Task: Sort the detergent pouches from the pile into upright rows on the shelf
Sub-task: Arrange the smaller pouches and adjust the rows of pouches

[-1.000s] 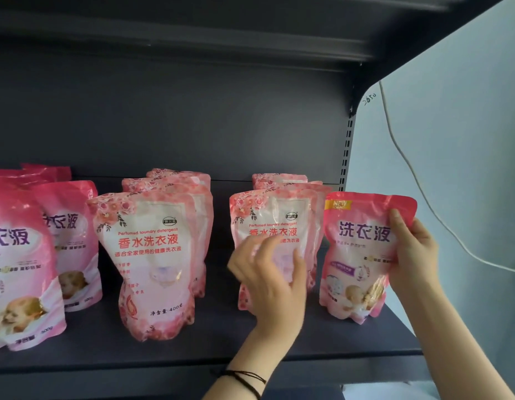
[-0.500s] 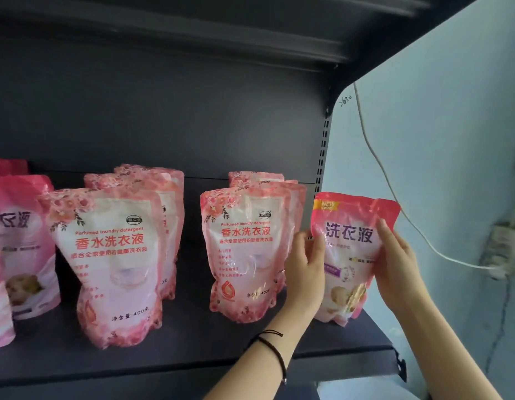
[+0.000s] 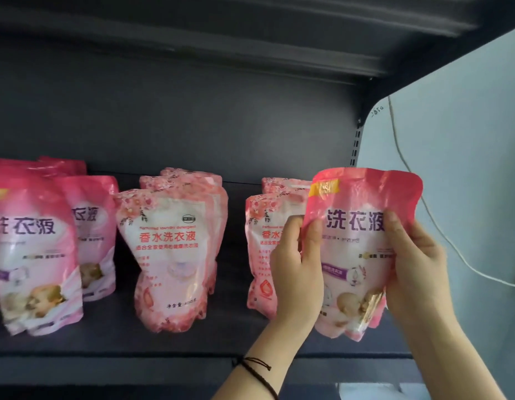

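I hold a bright pink detergent pouch (image 3: 354, 249) with purple lettering upright at the right end of the dark shelf (image 3: 106, 339). My left hand (image 3: 296, 272) grips its left edge and my right hand (image 3: 412, 269) grips its right edge. Whether its base touches the shelf is unclear. Just behind my left hand stands a row of pale floral pouches (image 3: 262, 249). Another floral row (image 3: 169, 255) stands mid-shelf. Two rows of bright pink pouches (image 3: 34, 255) stand at the left.
The shelf above (image 3: 250, 30) hangs low over the pouches. A pale wall (image 3: 467, 168) with a white cable (image 3: 423, 215) lies right of the slotted shelf upright (image 3: 356, 145). Bare shelf gaps separate the rows.
My left hand moved from the floral pouch over to the bright pink pouch's left edge. Both hands now hold that pouch, which appears nearer and higher in view.
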Demonstrator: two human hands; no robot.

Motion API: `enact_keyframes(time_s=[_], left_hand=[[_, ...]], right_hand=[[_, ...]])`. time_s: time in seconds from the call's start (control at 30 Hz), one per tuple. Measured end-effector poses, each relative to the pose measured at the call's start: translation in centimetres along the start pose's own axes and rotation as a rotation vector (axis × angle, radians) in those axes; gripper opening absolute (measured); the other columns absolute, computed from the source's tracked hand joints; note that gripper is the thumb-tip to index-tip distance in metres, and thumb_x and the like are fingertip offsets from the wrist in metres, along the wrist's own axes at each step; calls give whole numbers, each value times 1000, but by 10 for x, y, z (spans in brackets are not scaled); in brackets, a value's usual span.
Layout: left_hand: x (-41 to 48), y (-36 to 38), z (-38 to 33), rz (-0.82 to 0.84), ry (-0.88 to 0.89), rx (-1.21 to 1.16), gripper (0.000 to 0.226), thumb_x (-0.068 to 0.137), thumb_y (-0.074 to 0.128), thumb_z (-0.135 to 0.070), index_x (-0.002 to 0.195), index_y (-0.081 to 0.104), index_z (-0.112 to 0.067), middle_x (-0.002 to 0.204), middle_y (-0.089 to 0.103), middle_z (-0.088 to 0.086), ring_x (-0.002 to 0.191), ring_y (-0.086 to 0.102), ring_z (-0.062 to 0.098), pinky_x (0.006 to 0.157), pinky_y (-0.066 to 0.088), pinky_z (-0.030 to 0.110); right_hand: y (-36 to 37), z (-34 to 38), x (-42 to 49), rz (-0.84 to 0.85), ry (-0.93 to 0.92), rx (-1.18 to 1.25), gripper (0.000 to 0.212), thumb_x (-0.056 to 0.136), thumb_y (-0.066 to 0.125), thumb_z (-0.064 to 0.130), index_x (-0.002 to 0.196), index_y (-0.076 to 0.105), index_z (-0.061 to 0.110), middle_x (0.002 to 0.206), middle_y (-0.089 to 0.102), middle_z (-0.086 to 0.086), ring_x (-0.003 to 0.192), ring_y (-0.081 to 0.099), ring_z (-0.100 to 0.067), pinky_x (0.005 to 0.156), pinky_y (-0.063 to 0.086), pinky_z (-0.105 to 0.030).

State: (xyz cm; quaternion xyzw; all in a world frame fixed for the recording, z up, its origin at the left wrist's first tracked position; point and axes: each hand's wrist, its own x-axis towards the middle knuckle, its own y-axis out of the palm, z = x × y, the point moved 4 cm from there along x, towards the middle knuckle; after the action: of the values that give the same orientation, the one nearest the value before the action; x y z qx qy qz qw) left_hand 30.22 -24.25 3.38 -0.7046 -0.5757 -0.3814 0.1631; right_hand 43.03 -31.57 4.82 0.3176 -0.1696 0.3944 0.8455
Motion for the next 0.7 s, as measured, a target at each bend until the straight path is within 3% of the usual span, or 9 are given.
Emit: enact_keyframes(time_s=[0.1, 0.27, 0.43, 0.7], left_hand=[[5, -41, -19, -51, 32, 9, 18, 98, 51, -30, 80, 54, -28, 64, 53, -11, 57, 46, 5, 53, 41, 26], [8, -127, -45, -128, 55, 62, 22, 96, 49, -35, 76, 51, -26, 60, 50, -17, 52, 43, 2, 49, 35, 14], [14, -242, -73, -214, 67, 141, 34, 93, 49, -44, 70, 48, -19, 56, 42, -13, 51, 36, 4, 48, 32, 19], [23, -416, -107, -180, 20, 222, 36, 92, 48, -46, 68, 50, -19, 58, 47, -6, 53, 42, 4, 51, 38, 16]], right_hand=[[41, 3, -19, 58, 20, 49, 14, 86, 64, 29, 89, 74, 19, 86, 74, -2, 74, 70, -14, 64, 59, -29], [121, -5, -55, 138, 68, 106, 13, 82, 67, 31, 85, 74, 21, 84, 74, 1, 73, 70, -12, 61, 57, -26], [216, -25, -110, 215, 129, 179, 12, 82, 67, 30, 84, 76, 22, 84, 75, 3, 74, 71, -10, 62, 57, -25], [356, -67, -204, 214, 250, 226, 18, 80, 68, 34, 89, 75, 20, 88, 75, -2, 79, 71, -17, 67, 59, -35]])
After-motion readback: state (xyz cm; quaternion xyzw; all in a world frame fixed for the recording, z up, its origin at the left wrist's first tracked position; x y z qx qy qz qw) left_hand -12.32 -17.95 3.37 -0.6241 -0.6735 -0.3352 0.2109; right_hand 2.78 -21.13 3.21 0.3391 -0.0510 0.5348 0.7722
